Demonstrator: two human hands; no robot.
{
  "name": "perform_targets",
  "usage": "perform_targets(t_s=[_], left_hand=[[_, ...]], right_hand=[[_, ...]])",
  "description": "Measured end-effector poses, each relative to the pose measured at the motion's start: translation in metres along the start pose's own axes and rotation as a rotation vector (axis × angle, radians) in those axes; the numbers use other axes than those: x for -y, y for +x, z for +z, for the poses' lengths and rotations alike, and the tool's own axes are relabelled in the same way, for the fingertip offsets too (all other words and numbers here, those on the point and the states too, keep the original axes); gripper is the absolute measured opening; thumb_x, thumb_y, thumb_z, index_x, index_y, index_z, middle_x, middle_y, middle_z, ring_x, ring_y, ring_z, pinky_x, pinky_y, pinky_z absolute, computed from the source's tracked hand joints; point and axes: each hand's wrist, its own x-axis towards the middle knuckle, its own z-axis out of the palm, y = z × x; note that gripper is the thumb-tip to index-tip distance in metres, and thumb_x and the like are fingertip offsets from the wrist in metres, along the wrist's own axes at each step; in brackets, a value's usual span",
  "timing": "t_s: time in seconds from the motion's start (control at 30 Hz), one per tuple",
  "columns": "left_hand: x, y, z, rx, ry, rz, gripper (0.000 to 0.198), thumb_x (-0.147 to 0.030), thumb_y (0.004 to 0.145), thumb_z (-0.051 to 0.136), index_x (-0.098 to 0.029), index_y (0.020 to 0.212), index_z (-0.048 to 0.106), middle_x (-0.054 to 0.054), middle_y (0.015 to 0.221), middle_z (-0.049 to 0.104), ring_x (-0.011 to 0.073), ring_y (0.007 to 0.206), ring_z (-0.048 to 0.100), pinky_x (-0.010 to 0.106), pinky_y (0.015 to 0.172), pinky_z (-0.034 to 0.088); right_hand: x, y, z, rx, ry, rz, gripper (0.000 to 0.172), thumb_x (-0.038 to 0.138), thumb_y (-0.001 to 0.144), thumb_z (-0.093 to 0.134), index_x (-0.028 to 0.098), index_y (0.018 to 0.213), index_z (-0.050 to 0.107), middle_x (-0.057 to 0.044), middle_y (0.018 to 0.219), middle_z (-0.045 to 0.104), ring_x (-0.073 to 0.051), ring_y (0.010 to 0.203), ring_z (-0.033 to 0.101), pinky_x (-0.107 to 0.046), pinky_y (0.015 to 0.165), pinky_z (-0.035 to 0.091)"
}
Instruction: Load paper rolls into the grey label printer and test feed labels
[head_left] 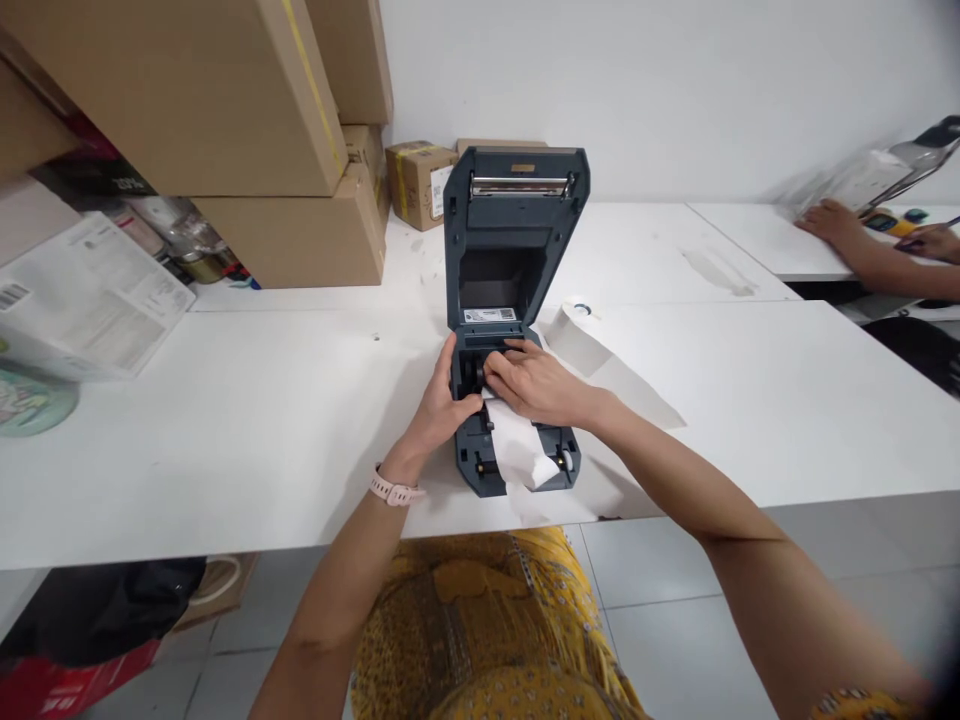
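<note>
A dark grey label printer point(517, 285) stands on the white table with its lid tilted up and back. My left hand point(439, 405) grips its left side, fingers along the outer wall and thumb reaching over the inside. Inside the body, my right hand point(529, 380) has its fingers curled on white label paper point(514, 440); the fingertips are partly hidden. That strip runs forward over the black roller and hangs past the printer's front edge. Just right of the printer lies a roll of label paper point(574, 335), its loose tail spread across the table.
Cardboard boxes point(292, 240) are stacked at the back left, with a small taped box point(420, 185) beside them. A plastic-wrapped package point(97, 290) and a green container point(34, 400) sit at far left. Another person's hand point(832, 220) rests on the adjoining table at right.
</note>
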Motion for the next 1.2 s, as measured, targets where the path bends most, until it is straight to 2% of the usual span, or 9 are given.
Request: perform_targets(t_s=[0.1,0.27,0.4,0.53,0.73,0.9,1.0,1.07,1.2], left_hand=[[0.002,0.0,0.0,0.016,-0.019,0.007,0.107,-0.026,0.083,0.072,-0.03,0.171,0.011,0.01,0.172,0.036,0.0351,0.154,0.042,0.052,0.127,0.037],[0.007,0.001,-0.001,0.012,-0.032,0.035,0.105,-0.027,0.084,0.073,-0.034,0.171,0.014,0.008,0.169,0.04,0.0336,0.15,0.046,0.051,0.126,0.039],[0.009,0.002,-0.001,0.024,-0.039,0.013,0.106,-0.027,0.084,0.072,-0.033,0.171,0.012,0.01,0.163,0.047,0.0331,0.139,0.056,0.051,0.117,0.047],[0.006,0.003,-0.001,0.014,-0.059,0.02,0.109,-0.028,0.081,0.074,-0.029,0.171,0.013,0.011,0.163,0.048,0.034,0.142,0.054,0.05,0.119,0.046],[0.001,0.002,0.001,0.004,-0.091,0.017,0.11,-0.027,0.078,0.076,-0.026,0.17,0.015,0.012,0.166,0.046,0.0349,0.149,0.049,0.05,0.123,0.042],[0.0,0.001,0.002,-0.023,-0.103,0.005,0.111,-0.026,0.076,0.075,-0.024,0.17,0.017,0.012,0.165,0.047,0.0354,0.153,0.044,0.05,0.127,0.038],[0.001,0.002,0.002,-0.016,-0.109,0.006,0.111,-0.026,0.076,0.076,-0.025,0.17,0.017,0.011,0.165,0.047,0.035,0.154,0.043,0.05,0.127,0.038],[0.001,0.002,0.002,-0.018,-0.114,-0.006,0.112,-0.026,0.075,0.077,-0.025,0.17,0.017,0.011,0.167,0.046,0.0357,0.154,0.043,0.051,0.127,0.039],[0.0,0.001,0.002,-0.023,-0.117,-0.017,0.111,-0.027,0.076,0.077,-0.027,0.17,0.018,0.011,0.169,0.044,0.0369,0.156,0.04,0.053,0.127,0.039]], right_hand=[[-0.002,-0.004,0.005,0.051,-0.013,-0.025,0.029,0.023,0.109,0.029,0.017,0.107,0.057,-0.008,0.089,0.072,-0.024,0.082,0.065,-0.049,0.117,0.031],[-0.006,-0.003,-0.002,0.116,0.028,-0.08,0.022,0.018,0.103,0.037,0.019,0.1,0.058,-0.01,0.099,0.072,-0.026,0.094,0.064,-0.047,0.11,0.03],[-0.007,0.0,-0.006,0.185,0.038,-0.078,0.024,0.017,0.102,0.036,0.018,0.107,0.059,-0.01,0.095,0.072,-0.025,0.085,0.062,-0.045,0.102,0.032],[-0.008,0.001,-0.009,0.264,-0.018,-0.08,0.023,0.019,0.098,0.041,0.015,0.114,0.057,-0.012,0.091,0.07,-0.027,0.085,0.06,-0.044,0.097,0.033],[-0.008,0.003,-0.018,0.303,0.146,-0.071,0.024,0.015,0.088,0.053,0.018,0.111,0.052,-0.014,0.113,0.071,-0.028,0.099,0.064,-0.048,0.106,0.03],[-0.01,0.006,-0.019,0.363,0.177,-0.044,0.031,0.011,0.086,0.055,0.018,0.116,0.053,-0.012,0.107,0.073,-0.029,0.098,0.064,-0.051,0.105,0.032],[-0.012,0.003,-0.025,0.324,0.259,-0.056,0.035,0.013,0.087,0.059,0.018,0.121,0.056,-0.01,0.107,0.073,-0.029,0.102,0.063,-0.054,0.108,0.033],[-0.016,-0.006,-0.037,0.25,0.385,-0.087,0.041,0.021,0.091,0.063,0.019,0.131,0.055,-0.01,0.112,0.071,-0.027,0.106,0.062,-0.051,0.106,0.039],[-0.039,-0.055,-0.068,0.011,0.695,-0.14,0.06,0.037,0.094,0.073,0.028,0.149,0.05,-0.009,0.126,0.067,-0.025,0.112,0.066,-0.044,0.099,0.052]])
